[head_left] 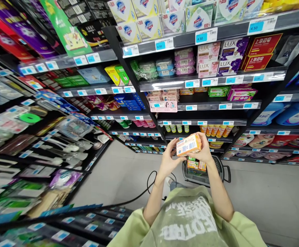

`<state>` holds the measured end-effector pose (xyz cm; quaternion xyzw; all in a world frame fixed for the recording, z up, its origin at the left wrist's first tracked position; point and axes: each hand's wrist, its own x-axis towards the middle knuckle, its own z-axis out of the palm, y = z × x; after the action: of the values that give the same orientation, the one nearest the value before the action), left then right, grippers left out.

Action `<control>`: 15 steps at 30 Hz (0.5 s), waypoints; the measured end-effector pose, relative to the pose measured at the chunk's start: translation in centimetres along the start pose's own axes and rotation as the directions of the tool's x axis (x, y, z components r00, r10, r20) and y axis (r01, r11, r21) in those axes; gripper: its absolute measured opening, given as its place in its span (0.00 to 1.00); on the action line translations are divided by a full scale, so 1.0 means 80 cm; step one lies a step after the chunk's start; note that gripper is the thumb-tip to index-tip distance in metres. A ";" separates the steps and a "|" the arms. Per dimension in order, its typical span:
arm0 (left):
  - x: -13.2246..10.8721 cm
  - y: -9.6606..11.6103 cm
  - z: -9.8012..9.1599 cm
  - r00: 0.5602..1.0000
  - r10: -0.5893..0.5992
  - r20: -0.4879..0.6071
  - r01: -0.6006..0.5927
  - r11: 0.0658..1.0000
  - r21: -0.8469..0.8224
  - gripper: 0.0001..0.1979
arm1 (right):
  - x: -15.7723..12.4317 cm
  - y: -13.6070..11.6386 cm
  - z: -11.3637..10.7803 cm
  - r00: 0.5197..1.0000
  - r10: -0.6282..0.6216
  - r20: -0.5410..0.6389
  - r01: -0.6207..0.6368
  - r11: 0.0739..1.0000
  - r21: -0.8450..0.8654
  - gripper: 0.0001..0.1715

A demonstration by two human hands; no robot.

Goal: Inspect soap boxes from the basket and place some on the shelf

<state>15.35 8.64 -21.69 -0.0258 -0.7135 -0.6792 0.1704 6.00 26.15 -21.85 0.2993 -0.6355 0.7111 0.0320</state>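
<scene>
An orange and white pack of bar soap [187,145] is held up in front of my body, with a white label and barcode on the side facing me. My left hand [170,158] grips its left end, thumb below and fingers above. My right hand [205,149] is wrapped round the right end. Beneath my hands a dark grey shopping basket [218,168] sits on the floor, partly hidden by my right forearm. Inside it lie several orange and green soap packs [193,164].
Ahead, shelves hold boxed soaps [208,59], green and purple soap packs [218,91] and orange bottles [216,130]. Hanging kitchen utensils [59,152] line the rack at left. Blue detergent bottles [298,113] stand at right. A black cable [136,198] loops near my foot.
</scene>
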 end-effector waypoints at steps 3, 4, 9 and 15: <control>0.002 -0.010 0.004 1.000 -0.004 -0.021 0.001 0.988 -0.154 0.42 | 0.003 0.005 -0.004 0.999 -0.030 -0.024 0.030 0.999 0.025 0.54; 0.002 -0.011 0.005 0.999 0.009 -0.042 -0.017 0.983 -0.185 0.42 | 0.005 0.006 -0.005 1.000 -0.024 -0.019 0.024 0.999 0.042 0.55; 0.005 -0.005 0.013 0.989 0.073 -0.125 -0.100 0.969 -0.224 0.44 | 0.007 0.011 -0.006 1.000 0.001 -0.005 0.000 0.986 0.169 0.59; 0.002 -0.005 0.014 0.983 0.084 -0.162 -0.122 0.963 -0.241 0.46 | 0.002 0.012 -0.015 0.998 0.037 0.045 -0.044 0.984 0.174 0.62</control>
<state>14.82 9.65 -22.06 -0.0328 -0.6049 -0.7538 0.2544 4.97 27.03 -22.65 0.3024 -0.5770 0.7584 -0.0222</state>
